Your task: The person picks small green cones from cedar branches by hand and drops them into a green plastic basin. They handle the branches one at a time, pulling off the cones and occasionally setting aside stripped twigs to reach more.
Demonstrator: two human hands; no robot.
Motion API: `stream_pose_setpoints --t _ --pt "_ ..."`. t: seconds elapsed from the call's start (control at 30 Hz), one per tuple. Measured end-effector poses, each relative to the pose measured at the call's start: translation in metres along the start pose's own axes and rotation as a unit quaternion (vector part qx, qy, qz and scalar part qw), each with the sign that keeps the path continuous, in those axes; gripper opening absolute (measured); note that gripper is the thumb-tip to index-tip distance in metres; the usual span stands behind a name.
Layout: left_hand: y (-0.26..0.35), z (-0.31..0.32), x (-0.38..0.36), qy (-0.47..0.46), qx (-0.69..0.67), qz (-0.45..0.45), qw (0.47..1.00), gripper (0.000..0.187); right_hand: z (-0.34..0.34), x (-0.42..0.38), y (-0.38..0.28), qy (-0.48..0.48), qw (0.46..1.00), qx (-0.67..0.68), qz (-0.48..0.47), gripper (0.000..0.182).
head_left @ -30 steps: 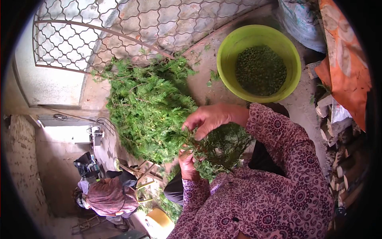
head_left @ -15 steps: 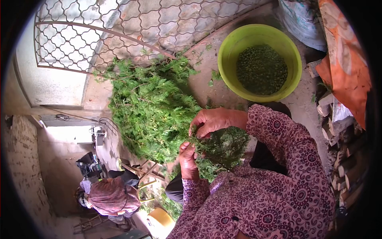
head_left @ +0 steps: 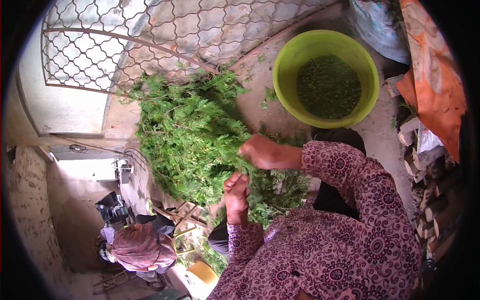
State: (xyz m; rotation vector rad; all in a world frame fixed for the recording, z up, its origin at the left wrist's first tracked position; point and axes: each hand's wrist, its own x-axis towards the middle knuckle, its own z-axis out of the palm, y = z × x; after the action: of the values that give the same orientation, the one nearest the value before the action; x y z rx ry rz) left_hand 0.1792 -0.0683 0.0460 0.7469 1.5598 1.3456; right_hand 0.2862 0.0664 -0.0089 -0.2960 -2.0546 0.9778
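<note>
Green leafy branches (head_left: 190, 135) lie in a large heap in the middle. Beside its right edge, my left hand (head_left: 237, 196) is closed with fingertips pinched on a green sprig (head_left: 248, 172). Just above it, my right hand (head_left: 265, 151) is curled into a fist, slightly blurred, at the sprig's upper part; what lies inside its fingers is hidden. Darker branches (head_left: 282, 192) lie below my right forearm. A yellow-green tub (head_left: 283, 95) stands at the upper right, holding many small green pieces (head_left: 330, 86).
A metal lattice (head_left: 190, 27) runs along the top. Another person (head_left: 142, 246) sits at the lower left, near a yellow container (head_left: 202, 272). Stacked wood (head_left: 437, 215) and an orange sheet (head_left: 437, 95) are at the right, with a white sack (head_left: 382, 32) above.
My right hand has turned from a fingertip pinch into a fist and shifted slightly. My left hand has moved up a little, still pinching the sprig.
</note>
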Motion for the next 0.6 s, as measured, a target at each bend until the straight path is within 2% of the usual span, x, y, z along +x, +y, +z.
stream_pose_setpoints --t 0.03,0.07,0.1,0.13,0.17,0.2,0.3,0.33,0.37,0.43,0.47,0.5,0.57,0.6 --pt "0.002 0.001 -0.003 -0.045 0.015 0.014 0.999 0.004 0.003 0.002 0.017 -0.023 0.995 -0.047 0.083 0.008" --pt "-0.001 0.004 -0.009 -0.019 0.030 0.053 0.998 0.006 0.009 0.001 0.030 -0.046 0.981 -0.092 0.165 0.005" --pt "0.005 0.008 -0.011 -0.017 0.030 0.052 0.998 0.006 0.005 0.004 0.023 -0.047 0.981 -0.090 0.164 0.005" --pt "0.014 0.015 -0.009 0.017 0.040 0.028 0.999 0.009 -0.008 0.010 0.010 0.004 0.941 0.192 0.279 0.006" --pt "0.018 0.018 -0.008 0.052 0.049 0.002 0.997 0.013 -0.018 0.015 0.000 0.053 0.808 0.455 0.369 0.010" --pt "0.009 0.005 0.001 0.013 0.046 0.030 0.998 0.019 -0.025 0.014 -0.001 0.040 0.782 0.501 0.369 0.018" --pt "-0.001 0.000 0.009 0.030 0.018 0.040 0.999 0.022 -0.038 0.010 -0.008 0.023 0.773 0.545 0.323 0.018" --pt "-0.010 -0.005 0.016 0.040 0.042 0.045 0.997 0.023 -0.047 0.010 -0.021 -0.103 0.796 0.525 0.282 0.019" --pt "-0.015 -0.007 0.017 0.041 0.041 0.046 0.997 0.023 -0.043 0.009 -0.023 -0.104 0.797 0.525 0.281 0.019" --pt "-0.017 -0.005 0.017 0.045 0.060 0.045 0.996 0.022 -0.027 0.006 -0.021 -0.205 0.845 0.409 0.278 0.023" --pt "-0.018 -0.006 0.017 0.030 0.058 0.048 0.997 0.020 -0.017 0.004 -0.019 -0.182 0.879 0.340 0.281 0.028" --pt "-0.019 -0.006 0.017 0.031 0.058 0.049 0.997 0.020 -0.008 0.002 -0.014 -0.182 0.879 0.339 0.281 0.028" --pt "-0.020 -0.003 0.016 0.040 0.089 0.038 0.994 0.015 0.007 -0.001 -0.003 -0.063 0.981 0.135 0.127 0.033" --pt "-0.021 -0.001 0.016 0.039 0.089 0.038 0.995 0.015 0.009 0.000 -0.007 -0.003 0.991 0.092 0.098 0.036"
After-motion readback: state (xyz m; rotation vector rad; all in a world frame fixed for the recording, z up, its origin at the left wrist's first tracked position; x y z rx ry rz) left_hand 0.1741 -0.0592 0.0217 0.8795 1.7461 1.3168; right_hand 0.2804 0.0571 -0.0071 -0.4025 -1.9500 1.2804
